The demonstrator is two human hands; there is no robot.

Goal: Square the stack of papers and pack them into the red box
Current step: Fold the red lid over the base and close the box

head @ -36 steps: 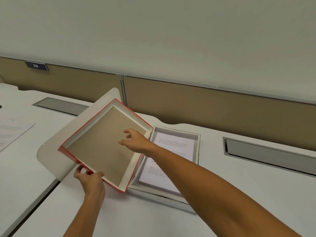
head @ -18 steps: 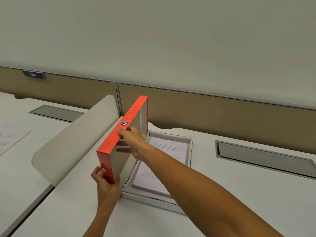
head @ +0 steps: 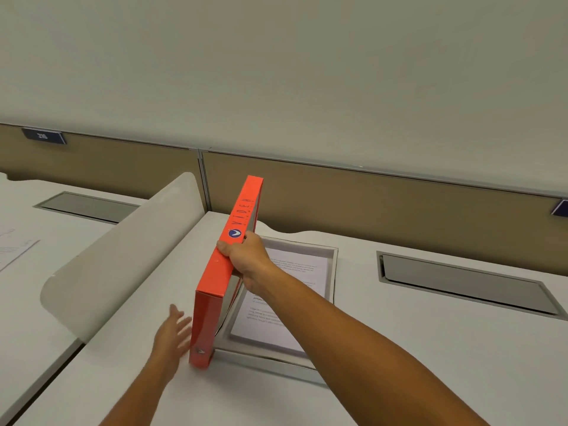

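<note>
The red box lid [head: 229, 256] stands on edge, nearly upright, its lower corner resting on the desk beside the box base. My right hand [head: 246, 256] grips the lid's upper long edge, fingers curled inside. The white-walled box base [head: 333, 265] lies flat to the right of the lid, with the stack of printed papers [head: 295, 272] lying in it, partly hidden by my right forearm. My left hand [head: 172, 333] hovers with fingers spread just left of the lid's near end, blurred and holding nothing.
A white curved divider panel [head: 129, 259] rises left of the lid between two desks. Loose printed sheets [head: 12, 253] lie on the left desk. Grey cable hatches [head: 461, 284] are set into the desks. A tan partition [head: 368, 204] runs along the back.
The lid has swung from open-side-up to standing on edge over the box base. My left hand has let go of its near corner and opened.
</note>
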